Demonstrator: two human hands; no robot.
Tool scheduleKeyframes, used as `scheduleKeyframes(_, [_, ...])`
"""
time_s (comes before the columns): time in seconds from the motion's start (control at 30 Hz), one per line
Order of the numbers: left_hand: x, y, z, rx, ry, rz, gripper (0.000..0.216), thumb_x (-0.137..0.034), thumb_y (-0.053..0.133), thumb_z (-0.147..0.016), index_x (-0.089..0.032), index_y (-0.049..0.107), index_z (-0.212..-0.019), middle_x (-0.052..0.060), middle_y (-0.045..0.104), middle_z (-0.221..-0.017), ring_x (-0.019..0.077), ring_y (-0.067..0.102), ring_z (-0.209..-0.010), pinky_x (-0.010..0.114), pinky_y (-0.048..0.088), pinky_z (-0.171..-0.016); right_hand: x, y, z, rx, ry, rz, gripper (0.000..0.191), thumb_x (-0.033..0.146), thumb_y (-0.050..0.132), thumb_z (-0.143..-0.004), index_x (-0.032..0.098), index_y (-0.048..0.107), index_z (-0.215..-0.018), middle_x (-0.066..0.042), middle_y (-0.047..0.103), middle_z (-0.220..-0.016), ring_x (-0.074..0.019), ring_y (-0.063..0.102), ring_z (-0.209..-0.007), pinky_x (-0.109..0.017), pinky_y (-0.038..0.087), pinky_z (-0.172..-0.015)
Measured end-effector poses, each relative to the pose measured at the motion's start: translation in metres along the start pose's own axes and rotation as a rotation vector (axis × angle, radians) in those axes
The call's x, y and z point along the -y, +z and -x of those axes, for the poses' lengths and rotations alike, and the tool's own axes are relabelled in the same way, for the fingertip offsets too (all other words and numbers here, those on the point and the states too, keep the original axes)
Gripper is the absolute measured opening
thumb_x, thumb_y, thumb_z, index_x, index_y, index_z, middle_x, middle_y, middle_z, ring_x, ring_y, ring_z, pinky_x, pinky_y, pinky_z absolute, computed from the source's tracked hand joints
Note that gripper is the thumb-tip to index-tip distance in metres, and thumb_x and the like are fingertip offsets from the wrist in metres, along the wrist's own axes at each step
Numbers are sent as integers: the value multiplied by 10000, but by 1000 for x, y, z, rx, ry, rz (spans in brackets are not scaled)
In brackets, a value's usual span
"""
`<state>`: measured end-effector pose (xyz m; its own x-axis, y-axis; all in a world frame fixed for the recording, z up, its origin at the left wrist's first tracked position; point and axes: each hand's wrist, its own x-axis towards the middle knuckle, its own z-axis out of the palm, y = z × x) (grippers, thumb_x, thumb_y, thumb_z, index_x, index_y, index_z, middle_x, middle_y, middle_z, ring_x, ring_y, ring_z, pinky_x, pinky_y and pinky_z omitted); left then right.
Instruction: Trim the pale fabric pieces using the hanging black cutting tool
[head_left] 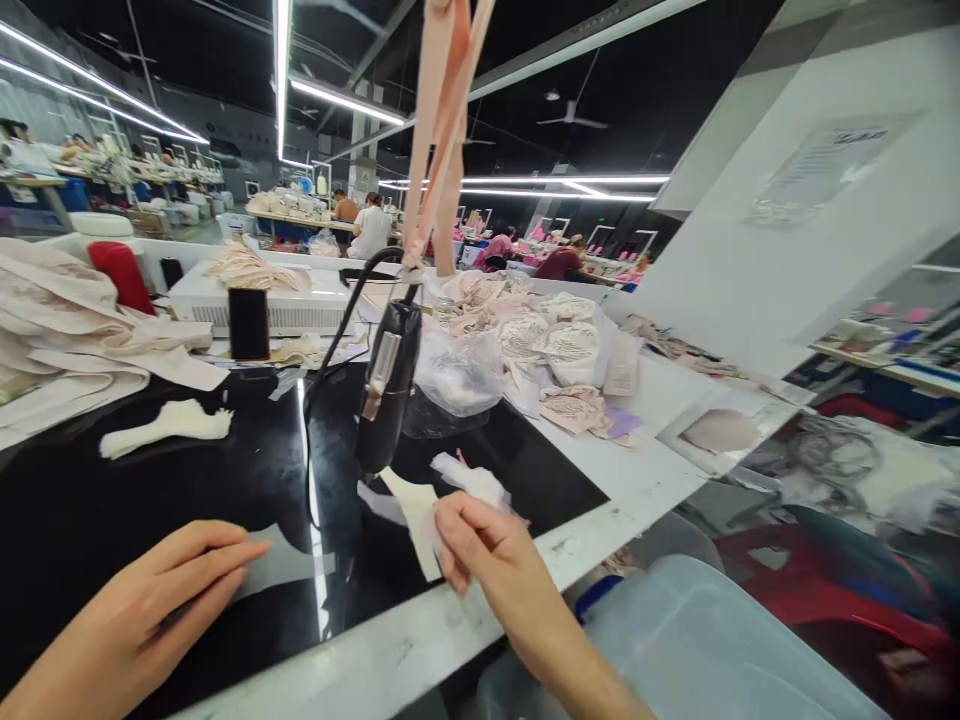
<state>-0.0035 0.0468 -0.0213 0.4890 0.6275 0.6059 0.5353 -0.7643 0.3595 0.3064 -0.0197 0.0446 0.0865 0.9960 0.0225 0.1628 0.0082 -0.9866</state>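
My left hand [169,600] lies low on the left, fingers stretched out over the edge of a sheer grey fabric piece [289,562] on the black board. The fingers of my right hand [487,545] are closed on a cream fabric piece [415,508], cut in a curved shape. Just behind it, a black handheld tool with a metal plate [388,385] hangs upright on its cable. Beyond the right hand is a crumpled white fabric bundle [474,478]. A stack of cream cut pieces [166,427] rests farther left.
The black board [225,490] covers much of the white table [405,650]. Beige fabric [67,320] is piled at left. A phone [249,324] leans at the back, near a clear plastic bag [459,372] and lace cups [570,340]. A translucent bin [697,640] stands below right.
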Motion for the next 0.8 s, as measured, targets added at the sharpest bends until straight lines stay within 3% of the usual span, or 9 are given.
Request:
scheduleKeyframes(0.13, [-14,-11,-9,22,27,82,231,-326,600,-966,-317,663,-1188,9,714,-1093,156,728,-943,189,577,-864,-3,43,-4,218,113,-147,528,615,591,-895,184,497,-605,59,455,-509,-61,339,-466,-222,257,-489])
scheduleKeyframes(0.33, [-30,-11,-7,-33,108,130,207,-349,655,-947,-259,608,-1127,74,645,-1169,201,645,-1087,297,558,-948,-9,81,-6,353,301,-367,511,622,649,-855,193,480,-635,71,427,-522,-60,281,-462,-213,256,-466])
scheduleKeyframes(0.57, [-35,-12,-9,-47,174,59,116,-159,578,-985,-226,651,-1046,50,646,-1050,170,623,-999,313,511,-961,-4,87,-7,410,444,-476,468,578,697,-845,179,508,-689,92,392,-507,-39,199,-449,-192,193,-455])
scheduleKeyframes(0.7, [-37,-17,-14,5,137,267,130,-128,590,-976,-226,660,-1024,41,670,-1029,152,637,-957,264,521,-883,-3,87,-6,446,512,-448,467,590,710,-823,178,519,-712,101,367,-508,-33,155,-444,-189,108,-434])
scheduleKeyframes(0.8, [-40,-19,-16,79,55,470,127,-112,613,-951,-225,662,-980,14,712,-926,135,657,-855,229,525,-791,-8,84,-4,491,473,-301,465,628,637,-857,177,577,-765,84,413,-515,-35,180,-419,-198,98,-409])
